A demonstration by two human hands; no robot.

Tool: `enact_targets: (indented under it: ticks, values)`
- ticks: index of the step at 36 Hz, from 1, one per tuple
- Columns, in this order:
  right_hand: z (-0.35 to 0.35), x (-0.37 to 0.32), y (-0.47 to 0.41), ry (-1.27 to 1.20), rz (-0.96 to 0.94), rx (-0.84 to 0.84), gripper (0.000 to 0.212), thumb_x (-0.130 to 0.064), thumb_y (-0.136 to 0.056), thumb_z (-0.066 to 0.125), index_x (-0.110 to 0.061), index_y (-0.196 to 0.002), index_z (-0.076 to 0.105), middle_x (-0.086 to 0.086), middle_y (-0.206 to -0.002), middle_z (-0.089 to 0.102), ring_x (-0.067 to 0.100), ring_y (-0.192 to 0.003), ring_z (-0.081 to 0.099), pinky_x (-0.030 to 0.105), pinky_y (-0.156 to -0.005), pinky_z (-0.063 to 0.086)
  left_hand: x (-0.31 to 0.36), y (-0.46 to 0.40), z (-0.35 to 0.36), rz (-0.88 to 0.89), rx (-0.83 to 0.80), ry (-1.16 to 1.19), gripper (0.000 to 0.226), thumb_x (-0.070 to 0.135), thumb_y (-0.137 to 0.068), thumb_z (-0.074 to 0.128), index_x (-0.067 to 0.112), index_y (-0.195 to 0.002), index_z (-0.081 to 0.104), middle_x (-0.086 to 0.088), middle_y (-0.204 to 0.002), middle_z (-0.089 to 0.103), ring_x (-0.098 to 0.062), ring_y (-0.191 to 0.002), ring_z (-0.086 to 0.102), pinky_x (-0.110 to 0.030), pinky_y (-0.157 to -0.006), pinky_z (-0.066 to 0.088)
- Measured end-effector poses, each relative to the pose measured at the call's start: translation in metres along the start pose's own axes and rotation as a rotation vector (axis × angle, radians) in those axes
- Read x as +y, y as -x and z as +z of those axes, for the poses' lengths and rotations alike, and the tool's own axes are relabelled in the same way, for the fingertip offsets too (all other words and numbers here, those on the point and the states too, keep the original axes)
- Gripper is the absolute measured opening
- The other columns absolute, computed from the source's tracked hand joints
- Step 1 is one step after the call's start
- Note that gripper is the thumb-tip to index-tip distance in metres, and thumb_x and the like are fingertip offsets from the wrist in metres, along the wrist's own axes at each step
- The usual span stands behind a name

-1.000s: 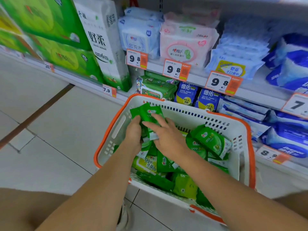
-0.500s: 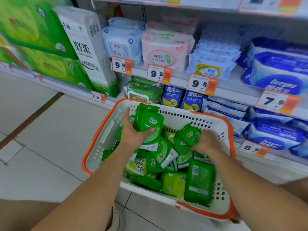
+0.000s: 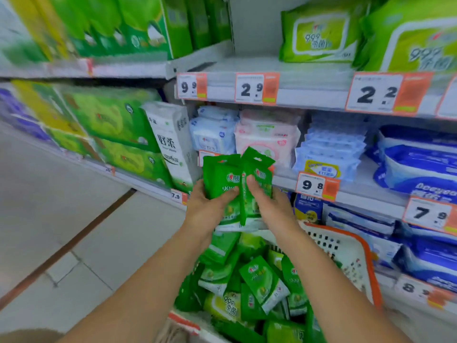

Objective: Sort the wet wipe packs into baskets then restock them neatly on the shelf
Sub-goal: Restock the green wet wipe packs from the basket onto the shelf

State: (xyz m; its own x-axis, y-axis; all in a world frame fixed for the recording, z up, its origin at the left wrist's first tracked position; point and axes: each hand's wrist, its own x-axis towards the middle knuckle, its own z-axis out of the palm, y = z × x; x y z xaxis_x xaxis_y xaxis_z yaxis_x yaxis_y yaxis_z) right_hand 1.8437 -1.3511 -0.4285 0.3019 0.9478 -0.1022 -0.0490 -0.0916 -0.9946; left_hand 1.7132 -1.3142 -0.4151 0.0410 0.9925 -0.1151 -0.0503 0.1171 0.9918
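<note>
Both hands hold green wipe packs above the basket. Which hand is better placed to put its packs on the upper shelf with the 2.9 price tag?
Probably the right hand. Its green wipe packs sit higher and closer to the bare shelf above the 2.9 price tag; the left hand is farther left.

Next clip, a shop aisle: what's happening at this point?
A person stands at a shelf, holding a bunch of small green wet wipe packs between the left hand and right hand, raised above a white basket with an orange rim. Many more green packs lie loose in it. None of the held packs is on the shelf yet.
</note>
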Motion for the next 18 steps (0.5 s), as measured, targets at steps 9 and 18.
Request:
enact_targets:
  ticks: [9,18]
  values:
    - [0.032,-0.051,0.033,-0.462,0.098,-0.273,0.045,-0.046,-0.088,0.062,-0.051,-0.13,0.049,-0.026,-0.123,0.065,0.002,-0.119,0.06,0.039,-0.105,0.043,0.088,0.048,-0.015,0.042,-0.18,-0.119,0.068,0.066,-0.082,0.063,0.034,-0.137,0.038,0.029,-0.124,0.049,0.015,-0.106,0.052,-0.014,-0.093,0.038]
    - [-0.005,-0.117,0.019,-0.449,-0.035,-0.357,0.037,-0.007,-0.081,0.066,-0.008,-0.117,0.071,0.018,-0.114,0.073,0.036,-0.102,0.072,0.046,-0.081,0.061,0.134,0.008,-0.024,-0.018,-0.626,-0.462,0.106,-0.007,-0.071,0.082,0.059,-0.136,0.029,0.008,-0.1,0.076,-0.017,-0.083,0.074,-0.032,-0.062,0.058]
